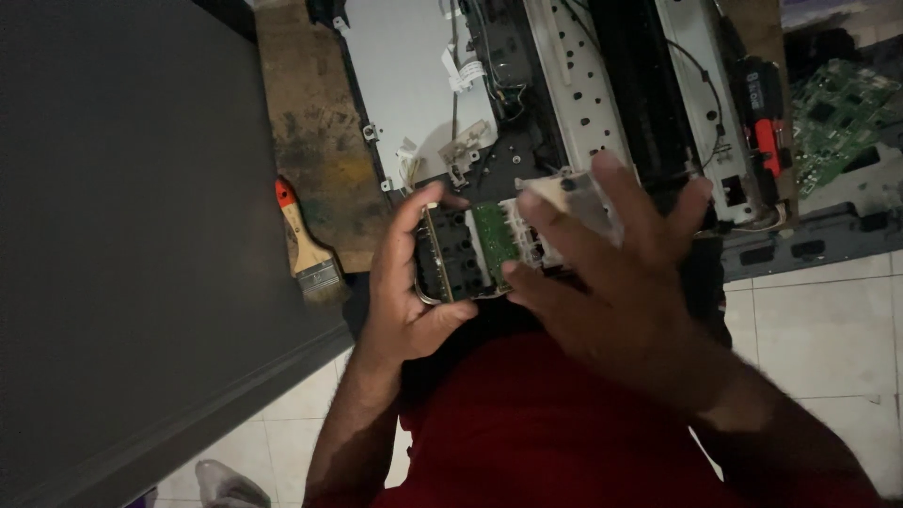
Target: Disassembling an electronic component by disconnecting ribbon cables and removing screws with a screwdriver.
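My left hand [403, 282] grips a black printer carriage part [461, 254] with a small green circuit strip on it, thumb and fingers wrapped round its left edge. My right hand [611, 273] lies over the part's right side, fingers spread, touching its white plastic end [555, 202]. Both hands hover over my lap in a red garment [536, 423]. Beyond them sits an opened printer chassis [527, 85] with a grey metal plate, a perforated rail and loose cables.
A paintbrush [306, 249] with an orange-tipped wooden handle lies on a worn brown board [310, 122]. A large dark grey panel [122, 235] fills the left. A red and black tool [764, 118] and green circuit boards [842, 113] lie right. White floor tiles [818, 329] below.
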